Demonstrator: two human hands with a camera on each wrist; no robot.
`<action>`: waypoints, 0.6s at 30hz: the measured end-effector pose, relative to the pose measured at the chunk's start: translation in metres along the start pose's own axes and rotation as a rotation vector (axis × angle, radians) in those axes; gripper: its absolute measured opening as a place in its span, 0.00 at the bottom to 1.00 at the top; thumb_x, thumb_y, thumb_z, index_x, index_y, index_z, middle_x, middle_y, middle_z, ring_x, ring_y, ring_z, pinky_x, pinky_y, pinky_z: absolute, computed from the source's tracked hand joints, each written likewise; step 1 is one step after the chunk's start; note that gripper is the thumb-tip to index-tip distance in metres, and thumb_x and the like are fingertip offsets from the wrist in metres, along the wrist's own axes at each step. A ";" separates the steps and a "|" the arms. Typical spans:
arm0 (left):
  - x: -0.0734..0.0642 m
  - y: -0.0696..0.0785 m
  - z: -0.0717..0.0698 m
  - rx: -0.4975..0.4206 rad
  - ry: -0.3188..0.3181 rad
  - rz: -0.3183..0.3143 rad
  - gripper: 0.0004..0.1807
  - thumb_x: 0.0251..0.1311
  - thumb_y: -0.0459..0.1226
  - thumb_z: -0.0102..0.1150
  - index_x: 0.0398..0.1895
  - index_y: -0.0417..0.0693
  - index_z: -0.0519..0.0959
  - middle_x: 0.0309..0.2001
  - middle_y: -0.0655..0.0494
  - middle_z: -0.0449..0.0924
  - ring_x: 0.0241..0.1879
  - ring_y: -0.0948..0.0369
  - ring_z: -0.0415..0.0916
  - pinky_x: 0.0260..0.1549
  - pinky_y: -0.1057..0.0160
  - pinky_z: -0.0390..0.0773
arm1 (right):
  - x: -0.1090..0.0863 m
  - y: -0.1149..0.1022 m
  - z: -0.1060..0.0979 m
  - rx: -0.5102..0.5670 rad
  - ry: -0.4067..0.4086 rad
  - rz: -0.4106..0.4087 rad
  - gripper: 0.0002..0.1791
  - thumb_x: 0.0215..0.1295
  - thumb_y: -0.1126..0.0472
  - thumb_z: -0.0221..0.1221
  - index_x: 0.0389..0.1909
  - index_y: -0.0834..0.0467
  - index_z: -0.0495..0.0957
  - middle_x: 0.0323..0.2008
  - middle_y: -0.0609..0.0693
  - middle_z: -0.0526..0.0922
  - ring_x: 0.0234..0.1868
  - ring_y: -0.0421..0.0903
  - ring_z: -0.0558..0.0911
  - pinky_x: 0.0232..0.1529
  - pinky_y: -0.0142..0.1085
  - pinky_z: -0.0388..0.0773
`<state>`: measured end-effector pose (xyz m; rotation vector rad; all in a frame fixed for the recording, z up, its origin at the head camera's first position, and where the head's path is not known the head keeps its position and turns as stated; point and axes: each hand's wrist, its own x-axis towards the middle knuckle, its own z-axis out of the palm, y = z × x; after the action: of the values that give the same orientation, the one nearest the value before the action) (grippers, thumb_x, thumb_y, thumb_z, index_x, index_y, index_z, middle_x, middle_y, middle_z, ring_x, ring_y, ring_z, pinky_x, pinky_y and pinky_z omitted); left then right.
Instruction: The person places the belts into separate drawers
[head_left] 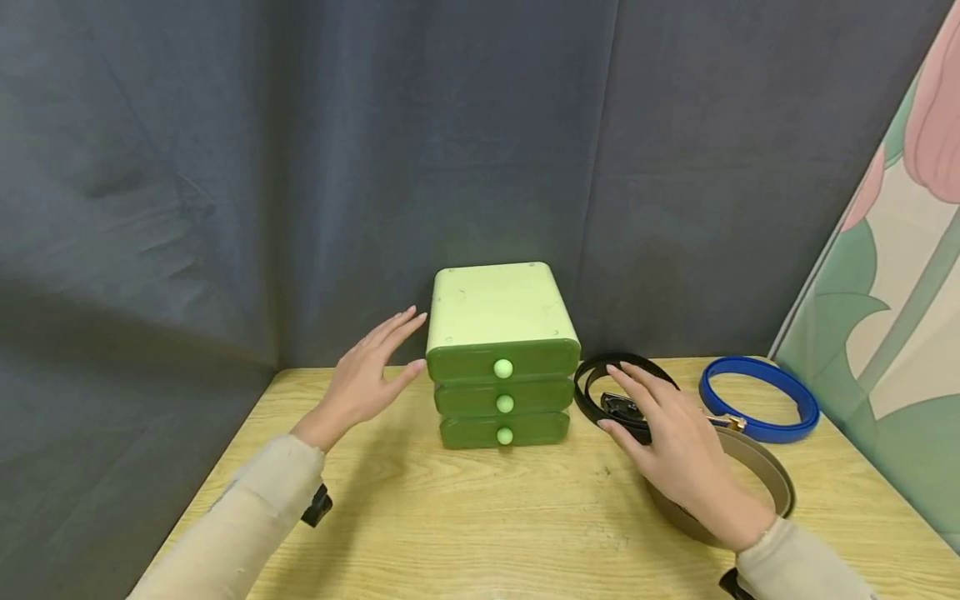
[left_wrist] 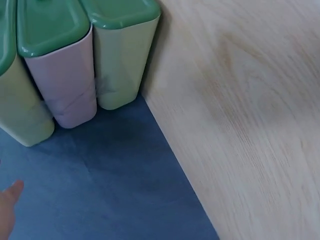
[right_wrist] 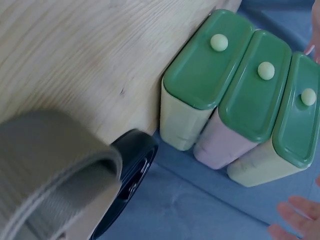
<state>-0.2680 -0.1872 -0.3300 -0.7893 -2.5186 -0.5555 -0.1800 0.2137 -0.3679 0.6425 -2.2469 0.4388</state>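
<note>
A small green three-drawer cabinet point(head_left: 498, 308) stands near the back of the table, its dark green drawer fronts and pale round knobs facing forward. Left of it, my left hand point(head_left: 367, 371) is raised with straight, spread fingers, tips close to the cabinet's upper left side. My right hand point(head_left: 675, 442) hovers on the other side, fingers extended, overlapping the belts in the head view. A coiled black belt point(head_left: 660, 367) lies right beside the cabinet. Partly hidden under my right hand is a coiled taupe belt point(head_left: 776, 479). Neither hand holds anything.
A coiled blue belt point(head_left: 798, 400) lies at the back right of the wooden table point(head_left: 480, 533). Behind the table hangs a dark grey curtain point(head_left: 450, 125). A flower-patterned panel point(head_left: 900, 333) borders the right side.
</note>
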 end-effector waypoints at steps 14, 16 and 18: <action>0.024 -0.007 0.010 -0.361 -0.041 -0.104 0.30 0.72 0.55 0.49 0.75 0.64 0.63 0.77 0.63 0.53 0.75 0.53 0.50 0.65 0.34 0.54 | 0.005 -0.025 0.020 0.106 -0.013 0.043 0.37 0.58 0.54 0.70 0.70 0.53 0.70 0.60 0.55 0.76 0.58 0.56 0.77 0.50 0.55 0.76; 0.027 -0.007 0.012 -0.425 -0.039 -0.103 0.29 0.72 0.53 0.51 0.75 0.62 0.64 0.76 0.62 0.54 0.75 0.54 0.49 0.67 0.36 0.53 | 0.006 -0.028 0.023 0.126 -0.011 0.046 0.37 0.59 0.54 0.70 0.69 0.54 0.70 0.60 0.55 0.77 0.57 0.55 0.78 0.50 0.54 0.77; 0.030 -0.006 0.014 -0.485 -0.036 -0.100 0.28 0.73 0.49 0.52 0.74 0.58 0.66 0.76 0.60 0.55 0.75 0.55 0.49 0.68 0.38 0.52 | 0.007 -0.032 0.025 0.139 -0.006 0.047 0.36 0.59 0.54 0.70 0.69 0.54 0.70 0.59 0.55 0.77 0.57 0.56 0.78 0.51 0.54 0.76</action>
<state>-0.2976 -0.1724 -0.3274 -0.8426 -2.4928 -1.2258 -0.1809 0.1733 -0.3758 0.6631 -2.2557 0.6217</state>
